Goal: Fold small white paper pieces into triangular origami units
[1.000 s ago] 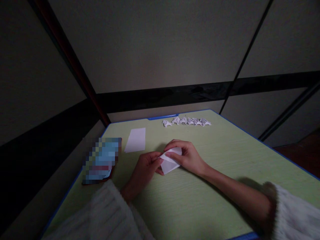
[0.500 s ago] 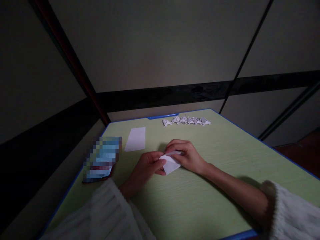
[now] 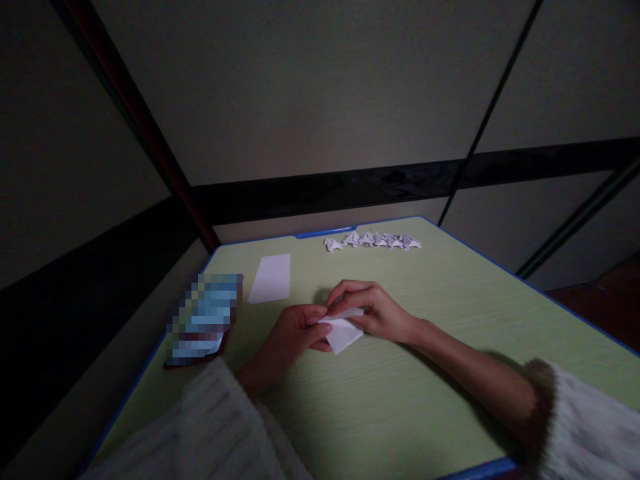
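Paper (image 3: 344, 331) part-folded, pinched between both hands near table (image 3: 410, 413) middle, lower corner resting on surface.

Head view: left hand (image 3: 293, 337) fingertips clamped on paper's left edge; right hand (image 3: 377, 311) pressed over top fold, grasping it. Row of finished folds (image 3: 373, 241) lined along far edge — judged earlier pieces done. Blank sheet (image 3: 271, 279) laid toward far-left corner, unfolded, judged left to do. Blurred item (image 3: 203, 319) at left edge.

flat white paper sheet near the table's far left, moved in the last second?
No. The flat white paper sheet keeps its spot beside the pixelated blue item on the green table.
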A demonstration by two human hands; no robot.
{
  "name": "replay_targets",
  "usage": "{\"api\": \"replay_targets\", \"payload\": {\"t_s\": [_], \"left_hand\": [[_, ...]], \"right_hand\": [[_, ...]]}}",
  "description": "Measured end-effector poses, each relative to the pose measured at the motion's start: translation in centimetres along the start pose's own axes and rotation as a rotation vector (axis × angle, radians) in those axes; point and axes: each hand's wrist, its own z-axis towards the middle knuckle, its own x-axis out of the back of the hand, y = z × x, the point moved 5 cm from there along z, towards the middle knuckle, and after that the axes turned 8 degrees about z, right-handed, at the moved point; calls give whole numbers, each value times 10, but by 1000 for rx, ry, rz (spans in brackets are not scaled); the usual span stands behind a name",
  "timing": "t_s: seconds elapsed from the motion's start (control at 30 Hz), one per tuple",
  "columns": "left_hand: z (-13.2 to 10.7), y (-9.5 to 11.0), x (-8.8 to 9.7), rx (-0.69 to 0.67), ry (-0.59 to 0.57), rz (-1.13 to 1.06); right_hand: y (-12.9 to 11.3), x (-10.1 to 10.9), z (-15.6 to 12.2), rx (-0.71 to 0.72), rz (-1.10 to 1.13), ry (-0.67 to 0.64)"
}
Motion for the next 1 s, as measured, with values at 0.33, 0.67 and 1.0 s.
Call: {"api": "replay_targets", "payload": {"t_s": [0.33,0.67,1.0], "left_hand": [[0,0,3,5,5,-22],[-1,9,11,5,193,8],[-5,17,9,-153,242,121]], "right_hand": [[-3,-1,-3,51,-58,-135],[12,1,-1,-224,400,-19],[27,-8,-2,-502,448,154]]}}
